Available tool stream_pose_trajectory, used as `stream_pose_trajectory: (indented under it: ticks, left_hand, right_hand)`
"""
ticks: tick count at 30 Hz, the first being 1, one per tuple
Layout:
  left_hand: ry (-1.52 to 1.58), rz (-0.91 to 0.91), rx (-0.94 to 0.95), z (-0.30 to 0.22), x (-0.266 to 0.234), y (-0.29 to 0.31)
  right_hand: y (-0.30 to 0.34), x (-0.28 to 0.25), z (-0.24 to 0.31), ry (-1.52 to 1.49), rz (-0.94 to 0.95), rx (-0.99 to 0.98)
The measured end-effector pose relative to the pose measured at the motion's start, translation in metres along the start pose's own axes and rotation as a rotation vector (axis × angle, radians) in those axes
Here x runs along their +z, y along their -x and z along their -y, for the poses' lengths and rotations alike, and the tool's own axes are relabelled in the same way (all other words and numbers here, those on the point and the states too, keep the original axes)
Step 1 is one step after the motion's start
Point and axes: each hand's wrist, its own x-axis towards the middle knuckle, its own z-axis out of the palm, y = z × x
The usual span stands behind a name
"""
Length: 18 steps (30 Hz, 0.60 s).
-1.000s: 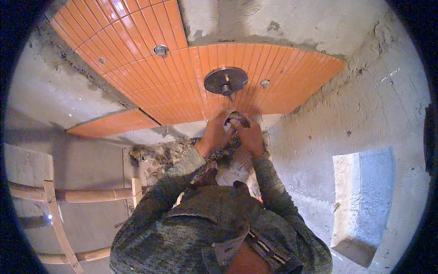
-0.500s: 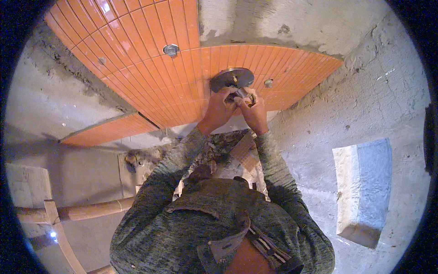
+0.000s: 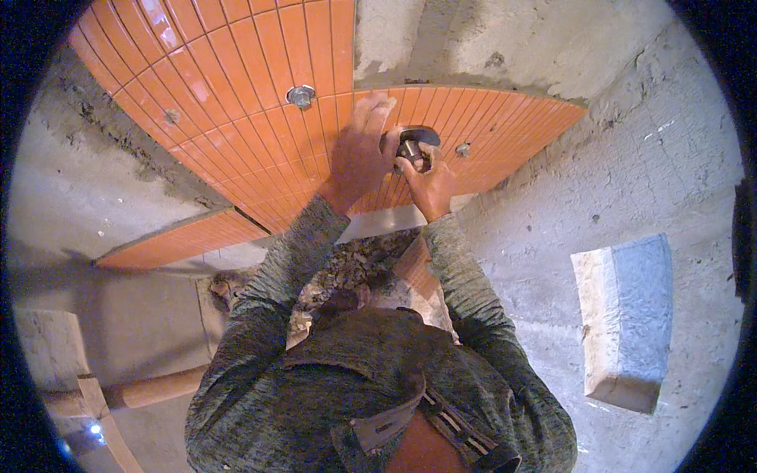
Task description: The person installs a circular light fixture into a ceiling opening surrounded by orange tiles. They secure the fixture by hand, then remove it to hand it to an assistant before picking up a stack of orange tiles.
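A round, shiny dark plate (image 3: pixel 422 132) lies against the orange tiled wall (image 3: pixel 268 142), its left part hidden behind my left hand (image 3: pixel 356 158). That hand has its fingers stretched upward along the plate's left side, with the thumb side close to the middle. At the plate's centre is a dark metal cylinder (image 3: pixel 409 151). My right hand (image 3: pixel 430 188) pinches this cylinder from below and the right, thumb and fingers around it. What lies behind the cylinder cannot be seen.
Pipe fittings stick out of the tiles to the left (image 3: pixel 300 96) and to the right (image 3: pixel 463 150). Bare rough plaster (image 3: pixel 512 47) borders the tiles. A recessed niche (image 3: pixel 623 315) opens in the right wall. Rubble (image 3: pixel 347 272) lies below my arms; a wooden pole (image 3: pixel 162 386) stands lower left.
My left hand has left the cylinder, moving up and left with its fingers straightened over the plate's side. My right hand stays at the cylinder. The view has shifted slightly.
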Motion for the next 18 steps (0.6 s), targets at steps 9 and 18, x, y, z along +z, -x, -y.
stream_pose_trajectory:
  ticks: [9,18]
  left_hand:
    - [-0.489,0.269,0.153,0.009,-0.026,-0.036]
    - [-0.302,0.128,0.125,0.018,-0.022,-0.041]
  right_hand:
    - [-0.005,0.006,0.014,0.089,-0.042,0.067]
    - [-0.008,0.013,-0.004,0.238,-0.094,-0.236]
